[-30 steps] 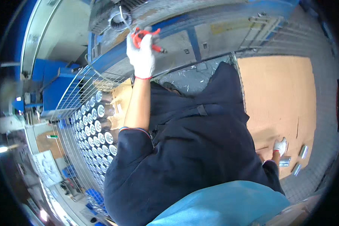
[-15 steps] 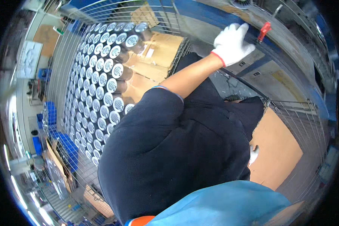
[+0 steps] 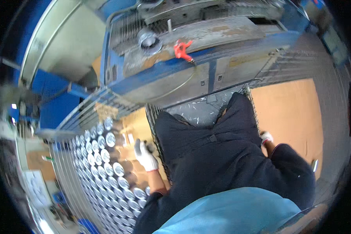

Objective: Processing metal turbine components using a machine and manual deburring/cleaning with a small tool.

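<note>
Left hand low over the cardboard beside rows of silver-topped cylinders, right hand at the opposite side.
The gloved left hand [image 3: 146, 158] is just beside the nearest silver-topped cylinders [image 3: 105, 171], which stand in close rows on the left cardboard [image 3: 139, 120] inside a wire basket [image 3: 62, 171]; its grip is blurred, and whether it is spread or closed on something I cannot tell. The gloved right hand [image 3: 266, 137] is at the near-left edge of the right cardboard [image 3: 288, 113], its grip too small to read. A lone metal cylinder [image 3: 315, 165] lies near that sheet's right edge. Ahead, a red tool [image 3: 182, 50] rests on the machine ledge [image 3: 222, 34], near a metal ring [image 3: 150, 43].
</note>
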`<action>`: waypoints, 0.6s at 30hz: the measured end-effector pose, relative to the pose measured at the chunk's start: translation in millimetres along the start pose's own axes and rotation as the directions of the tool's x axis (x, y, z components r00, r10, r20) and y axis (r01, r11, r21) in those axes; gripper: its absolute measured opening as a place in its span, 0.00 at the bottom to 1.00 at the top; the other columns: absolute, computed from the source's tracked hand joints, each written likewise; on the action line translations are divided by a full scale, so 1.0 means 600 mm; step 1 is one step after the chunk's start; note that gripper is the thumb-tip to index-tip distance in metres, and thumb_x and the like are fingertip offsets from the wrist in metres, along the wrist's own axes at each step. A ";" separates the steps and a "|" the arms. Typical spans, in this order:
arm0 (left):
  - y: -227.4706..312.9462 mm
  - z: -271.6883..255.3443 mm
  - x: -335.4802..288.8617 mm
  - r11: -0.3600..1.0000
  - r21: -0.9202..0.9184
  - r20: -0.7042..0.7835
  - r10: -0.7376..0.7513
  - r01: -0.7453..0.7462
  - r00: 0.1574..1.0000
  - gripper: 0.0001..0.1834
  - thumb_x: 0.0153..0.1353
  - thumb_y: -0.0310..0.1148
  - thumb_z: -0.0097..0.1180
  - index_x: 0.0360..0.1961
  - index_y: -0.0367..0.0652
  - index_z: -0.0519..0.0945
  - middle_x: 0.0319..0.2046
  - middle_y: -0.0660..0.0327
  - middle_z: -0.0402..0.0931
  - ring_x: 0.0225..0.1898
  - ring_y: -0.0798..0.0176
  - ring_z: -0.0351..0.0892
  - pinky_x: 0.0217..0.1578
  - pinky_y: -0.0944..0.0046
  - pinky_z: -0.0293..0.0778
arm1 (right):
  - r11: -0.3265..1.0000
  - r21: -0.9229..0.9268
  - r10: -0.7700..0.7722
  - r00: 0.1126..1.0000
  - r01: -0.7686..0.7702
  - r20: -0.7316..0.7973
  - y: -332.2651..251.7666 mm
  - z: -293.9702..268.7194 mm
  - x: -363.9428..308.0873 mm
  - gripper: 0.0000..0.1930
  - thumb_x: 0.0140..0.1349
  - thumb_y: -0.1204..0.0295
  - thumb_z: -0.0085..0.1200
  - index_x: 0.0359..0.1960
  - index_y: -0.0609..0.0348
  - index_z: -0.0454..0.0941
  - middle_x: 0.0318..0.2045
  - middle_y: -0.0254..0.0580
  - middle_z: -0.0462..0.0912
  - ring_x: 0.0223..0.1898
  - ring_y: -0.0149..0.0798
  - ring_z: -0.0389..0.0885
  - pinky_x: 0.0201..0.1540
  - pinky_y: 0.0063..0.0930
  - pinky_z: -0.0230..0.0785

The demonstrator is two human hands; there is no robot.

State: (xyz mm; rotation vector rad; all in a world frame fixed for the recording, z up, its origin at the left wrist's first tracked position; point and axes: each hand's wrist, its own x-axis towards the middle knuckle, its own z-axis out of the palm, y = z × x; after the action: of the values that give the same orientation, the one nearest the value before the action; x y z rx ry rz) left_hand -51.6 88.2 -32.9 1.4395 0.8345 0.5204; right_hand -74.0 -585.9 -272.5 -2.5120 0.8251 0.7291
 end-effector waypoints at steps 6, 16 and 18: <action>0.025 0.057 -0.006 0.905 -0.400 0.119 -0.104 0.143 0.987 0.30 0.77 0.48 0.54 0.71 0.42 0.68 0.42 0.52 0.81 0.32 0.57 0.84 0.29 0.62 0.83 | 1.000 0.006 0.017 0.999 -0.018 0.027 0.007 0.010 0.014 0.18 0.57 0.60 0.67 0.43 0.58 0.90 0.45 0.57 0.90 0.52 0.55 0.89 0.54 0.45 0.79; 0.031 0.119 -0.001 0.896 -0.374 0.407 -0.072 0.238 0.911 0.32 0.77 0.55 0.51 0.68 0.40 0.72 0.45 0.49 0.84 0.35 0.55 0.87 0.32 0.59 0.85 | 0.978 0.131 0.165 0.986 -0.161 -0.023 -0.032 -0.007 -0.047 0.18 0.58 0.59 0.67 0.41 0.60 0.90 0.44 0.58 0.89 0.52 0.56 0.89 0.55 0.45 0.78; 0.030 0.124 -0.005 0.887 -0.400 0.418 -0.048 0.231 0.907 0.32 0.77 0.56 0.51 0.67 0.40 0.73 0.45 0.49 0.84 0.35 0.55 0.87 0.32 0.58 0.85 | 0.980 0.125 0.160 0.986 -0.153 -0.045 -0.044 -0.019 -0.054 0.17 0.57 0.59 0.67 0.41 0.60 0.90 0.44 0.58 0.89 0.52 0.57 0.89 0.54 0.45 0.78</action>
State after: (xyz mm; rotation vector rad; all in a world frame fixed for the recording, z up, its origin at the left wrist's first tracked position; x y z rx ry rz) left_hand 6.1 39.9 -19.8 1.0012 0.4479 0.2629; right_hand -76.1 -558.1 -239.3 -2.3885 1.0638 0.6417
